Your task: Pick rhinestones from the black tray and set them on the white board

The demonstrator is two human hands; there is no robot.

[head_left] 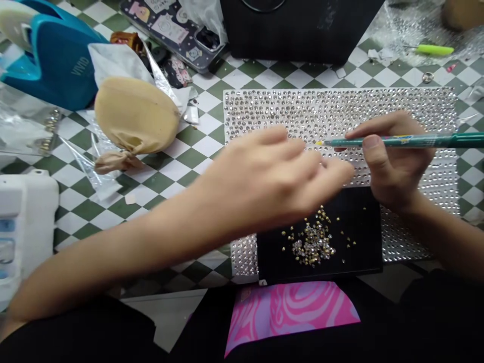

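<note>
My right hand [397, 161] grips a slim green pen [416, 141] lying nearly level, its small yellow tip pointing left. My left hand [280, 174] reaches across from the left, fingers curled and pressed together, slightly blurred; whatever its fingertips hold, if anything, is hidden. Both hands are over a sheet covered in rows of rhinestones [264, 108]. Below them a black tray [363, 252] lies on the sheet's near part. A loose pile of silver and gold rhinestones [313, 242] is scattered in it, partly behind my left hand.
A beige cloth-wrapped bundle [136, 113], a teal holder [68, 55] and a phone in a patterned case [174, 30] lie at left. A black box [298, 35] stands behind the sheet. A lime-green tool [434, 49] rests far right. Pink patterned paper [295, 312] lies on my lap.
</note>
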